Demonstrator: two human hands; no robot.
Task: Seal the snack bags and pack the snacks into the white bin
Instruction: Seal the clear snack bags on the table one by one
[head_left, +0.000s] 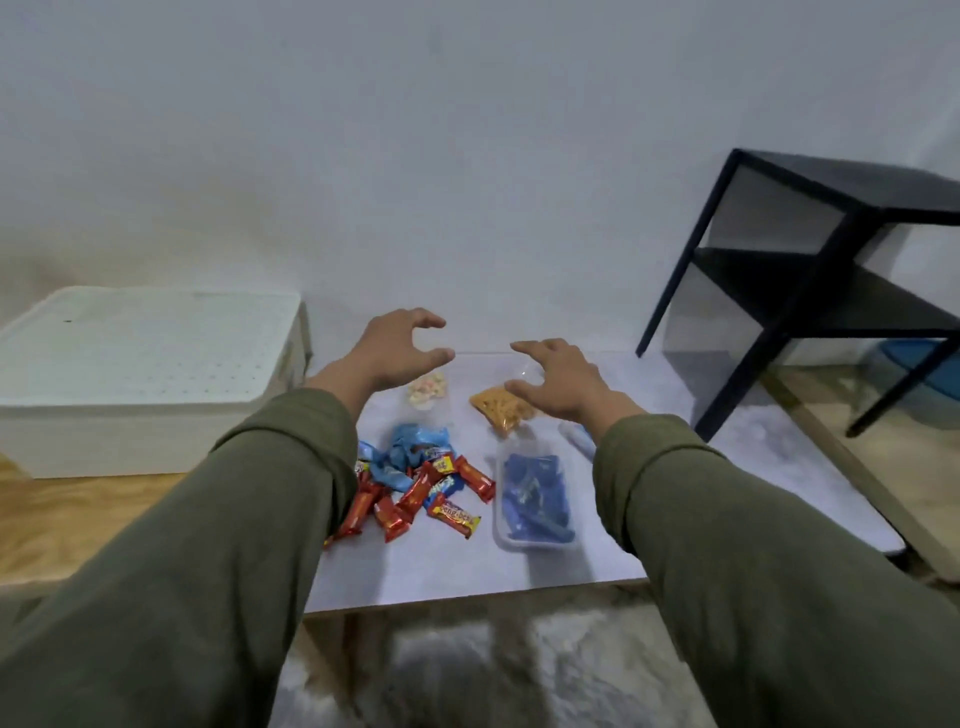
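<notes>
My left hand (395, 345) hovers open, fingers curled, above a clear bag of pale puffed snacks (427, 391). My right hand (561, 382) is open too, just over a clear bag of orange crackers (498, 408), hiding its right part. In front lies a pile of red and blue wrapped snack bars (421, 488). A clear tub with blue clips (535, 499) sits to their right. The white bin (140, 379), lid on, stands at the left beside the table.
The snacks lie on a low pale-grey table (467, 566) against a white wall. A black side table (810, 291) stands at the right. A small whitish object (576, 436) lies partly under my right sleeve. A shaggy rug (493, 670) covers the floor in front.
</notes>
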